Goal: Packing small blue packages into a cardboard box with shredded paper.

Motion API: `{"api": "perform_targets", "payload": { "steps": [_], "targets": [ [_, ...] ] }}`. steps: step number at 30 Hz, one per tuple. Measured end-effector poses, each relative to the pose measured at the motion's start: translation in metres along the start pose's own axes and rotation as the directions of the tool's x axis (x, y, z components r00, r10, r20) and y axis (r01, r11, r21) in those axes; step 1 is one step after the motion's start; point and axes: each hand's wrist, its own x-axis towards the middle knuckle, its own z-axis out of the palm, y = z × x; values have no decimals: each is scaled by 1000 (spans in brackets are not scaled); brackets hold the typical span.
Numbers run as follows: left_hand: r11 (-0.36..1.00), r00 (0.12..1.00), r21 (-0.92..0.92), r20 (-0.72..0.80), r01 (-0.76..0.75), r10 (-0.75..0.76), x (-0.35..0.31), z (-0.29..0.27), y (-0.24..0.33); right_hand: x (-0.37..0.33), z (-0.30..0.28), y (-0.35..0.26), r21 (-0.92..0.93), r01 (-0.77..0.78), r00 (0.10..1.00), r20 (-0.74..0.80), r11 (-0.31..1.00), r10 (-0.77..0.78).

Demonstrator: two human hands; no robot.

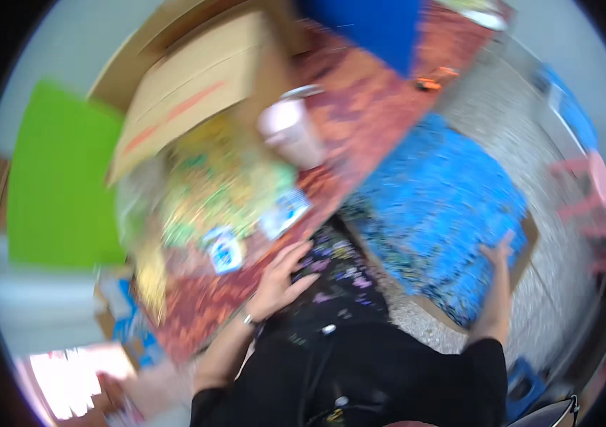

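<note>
A: What does the head camera show?

B: A tilted, motion-blurred look down at a person in a black top. The left hand (283, 279) lies flat, fingers spread and unclenched, on the near edge of a reddish-brown patterned table (360, 114). It holds nothing. The right hand (499, 255) reaches out to the person's right, fingers extended and open, resting on the near edge of a wide cardboard box (524, 249) on the floor, filled with small blue packets (438, 206).

A: How might that box handle?

B: Judging by its look, the cardboard is stiff but shallow, and the load of packets is loose and probably shifts when tipped. Full as it seems, it is likely heavier than one hand wants. The sensible hold would be on the box's rim or corners, with both hands, not on the packets, which look glossy and may slide.

A: What else is near the left hand?

B: Just beyond its fingertips lie small blue-and-white packets (226, 250) on the table, and past them a heap of yellow and green packets (225, 185), too blurred to identify. A pale pink cup with a lid (290, 132) stands farther back, beside an open brown cardboard carton (189, 85).

A: Anything around the edges?

B: A bright green panel (61, 178) at the left, a dark blue shape (367, 25) at the top, and pink stools (591, 192) on the speckled floor at the right.
</note>
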Motion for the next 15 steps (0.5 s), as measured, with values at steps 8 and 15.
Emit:
{"api": "perform_targets", "payload": {
  "steps": [8,15],
  "targets": [
    [995,983,-93,-182,-36,19,-75,-36,-20,-104,-162,-325,501,705,683,-287,503,-672],
    [962,860,269,-479,-49,177,-116,-64,-83,-305,-146,-623,355,909,-121,-270,-216,-955]
  ]
}}
